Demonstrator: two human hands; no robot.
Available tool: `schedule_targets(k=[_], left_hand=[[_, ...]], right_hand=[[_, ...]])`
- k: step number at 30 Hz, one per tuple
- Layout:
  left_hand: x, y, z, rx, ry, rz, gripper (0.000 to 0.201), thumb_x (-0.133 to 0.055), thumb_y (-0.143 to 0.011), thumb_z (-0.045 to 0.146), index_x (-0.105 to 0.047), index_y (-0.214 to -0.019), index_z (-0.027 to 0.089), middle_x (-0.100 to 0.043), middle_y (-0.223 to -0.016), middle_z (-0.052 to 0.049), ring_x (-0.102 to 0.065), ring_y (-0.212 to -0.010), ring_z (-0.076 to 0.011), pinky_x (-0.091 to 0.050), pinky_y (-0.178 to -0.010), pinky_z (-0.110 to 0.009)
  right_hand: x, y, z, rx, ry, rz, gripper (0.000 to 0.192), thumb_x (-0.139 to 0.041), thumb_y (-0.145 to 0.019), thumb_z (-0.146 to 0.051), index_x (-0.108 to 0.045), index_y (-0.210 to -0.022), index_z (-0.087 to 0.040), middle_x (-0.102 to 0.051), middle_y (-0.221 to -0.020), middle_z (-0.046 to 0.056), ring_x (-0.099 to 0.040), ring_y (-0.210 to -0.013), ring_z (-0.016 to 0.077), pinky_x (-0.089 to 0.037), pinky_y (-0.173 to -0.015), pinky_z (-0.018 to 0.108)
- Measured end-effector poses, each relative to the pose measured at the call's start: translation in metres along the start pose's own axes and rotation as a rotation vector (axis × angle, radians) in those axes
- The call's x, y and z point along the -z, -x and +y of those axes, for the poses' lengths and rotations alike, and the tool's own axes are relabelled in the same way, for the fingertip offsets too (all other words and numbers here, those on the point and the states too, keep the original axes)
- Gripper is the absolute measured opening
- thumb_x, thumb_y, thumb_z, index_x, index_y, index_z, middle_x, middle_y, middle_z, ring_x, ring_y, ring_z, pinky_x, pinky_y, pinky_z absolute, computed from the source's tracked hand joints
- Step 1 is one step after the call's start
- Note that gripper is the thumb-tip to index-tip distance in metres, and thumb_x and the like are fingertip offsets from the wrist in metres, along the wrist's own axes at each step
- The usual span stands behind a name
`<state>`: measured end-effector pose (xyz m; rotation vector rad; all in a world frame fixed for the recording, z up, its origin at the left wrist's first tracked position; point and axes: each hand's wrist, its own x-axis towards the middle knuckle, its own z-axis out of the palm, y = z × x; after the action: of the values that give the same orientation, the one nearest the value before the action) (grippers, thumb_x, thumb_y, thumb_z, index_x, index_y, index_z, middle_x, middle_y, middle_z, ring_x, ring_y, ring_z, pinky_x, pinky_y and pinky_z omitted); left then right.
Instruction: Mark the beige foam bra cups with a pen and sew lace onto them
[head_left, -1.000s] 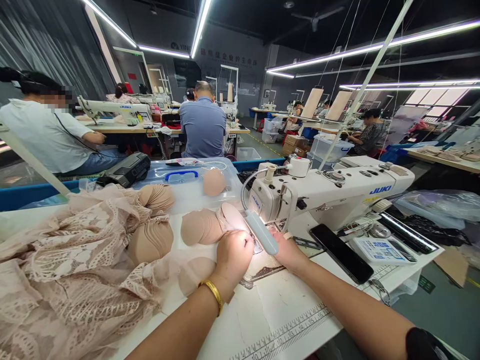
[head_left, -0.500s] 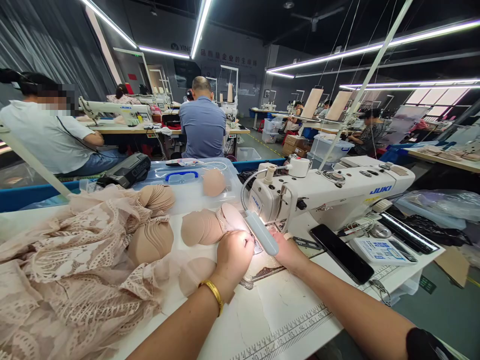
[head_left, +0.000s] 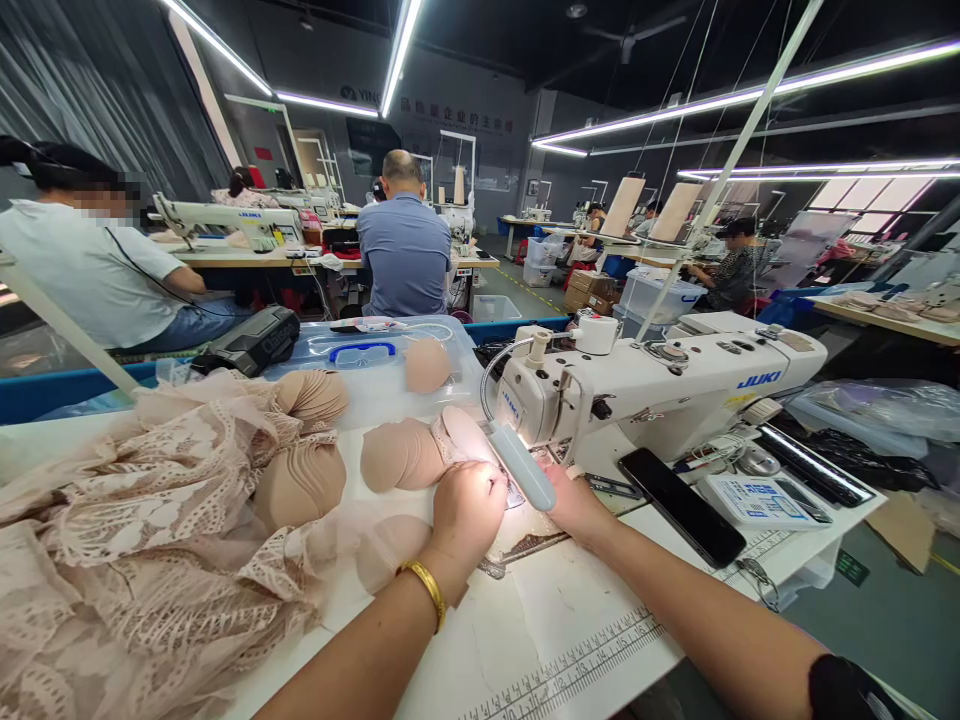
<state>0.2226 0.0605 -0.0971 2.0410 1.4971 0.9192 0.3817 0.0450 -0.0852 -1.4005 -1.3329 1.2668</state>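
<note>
My left hand (head_left: 469, 510) is closed, its fingers curled in beside the needle area of a white sewing machine (head_left: 652, 375). A beige bra cup (head_left: 463, 435) with a pale, brightly lit face comes out from under its fingers. On the other side of the needle area is my right hand (head_left: 574, 500), low over the machine bed. A grey lamp head (head_left: 523, 465) covers most of its fingers, so I cannot see what they hold. More beige cups (head_left: 401, 455) lie overlapped just left of the lit one.
Beige lace fabric (head_left: 150, 530) is heaped at the left, with stacked cups (head_left: 304, 480) against it. Behind stands a clear plastic box (head_left: 360, 385) with a blue handle. A black phone (head_left: 681, 507) and a small white box (head_left: 761, 500) lie right. Other people sit at machines beyond.
</note>
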Motion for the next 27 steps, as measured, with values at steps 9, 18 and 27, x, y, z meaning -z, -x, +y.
schedule_targets(k=[9,18,27], left_hand=[[0.000,0.000,-0.001,-0.001,-0.010,0.005,0.032,-0.050,-0.083,0.024,-0.032,-0.056,0.025,-0.045,-0.058,0.000,-0.039,-0.061,-0.0192,-0.031,-0.062,-0.034],[-0.001,0.000,-0.001,-0.020,-0.032,0.009,0.033,-0.050,-0.082,0.020,-0.030,-0.056,0.025,-0.045,-0.057,0.000,-0.040,-0.059,-0.0186,-0.031,-0.062,-0.034],[0.000,0.001,-0.001,-0.021,-0.037,0.014,0.034,-0.050,-0.082,0.019,-0.029,-0.057,0.024,-0.043,-0.057,0.001,-0.036,-0.059,-0.0178,-0.031,-0.062,-0.033]], right_hand=[[0.003,-0.006,0.014,0.022,0.026,0.010,0.027,-0.076,-0.076,-0.046,-0.068,-0.069,-0.021,-0.066,-0.067,0.002,-0.059,-0.075,0.0226,-0.050,-0.076,0.035],[0.003,-0.005,0.012,0.033,0.039,0.010,0.028,-0.076,-0.077,-0.047,-0.070,-0.071,-0.020,-0.069,-0.069,0.002,-0.062,-0.076,0.0228,-0.051,-0.079,0.036],[0.000,-0.002,0.004,0.004,-0.017,0.013,0.028,-0.076,-0.073,-0.047,-0.069,-0.071,-0.020,-0.075,-0.081,0.006,-0.068,-0.090,0.0275,-0.052,-0.082,0.036]])
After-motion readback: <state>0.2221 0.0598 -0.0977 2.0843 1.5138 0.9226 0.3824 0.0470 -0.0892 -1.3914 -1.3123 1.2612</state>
